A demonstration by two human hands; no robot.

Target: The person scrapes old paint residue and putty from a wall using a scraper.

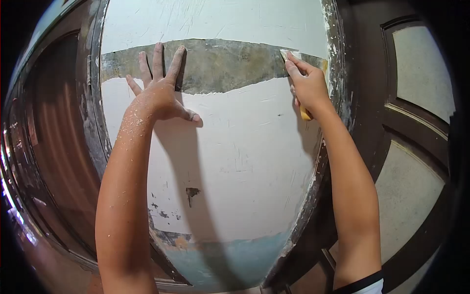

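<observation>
My left hand (159, 98) lies against the wall panel with its fingers spread, the fingertips on the bare grey band (230, 63) and the thumb on the white layer (240, 147) below. Pale flakes cling to its wrist and forearm. Near the panel's right edge, my right hand (308, 83) is closed round a scraper with a yellow handle (305, 113). The scraper's tip is at the upper border of the grey band, with a bit of white material beside it. Its blade is mostly hidden by my fingers.
Chipped dark frames (338, 63) border the panel on both sides. A dark door with pale panes (423, 73) stands at the right, and a brown door (58, 127) at the left. Low on the panel are a dark chipped spot (192, 194) and a blue-green strip (230, 259).
</observation>
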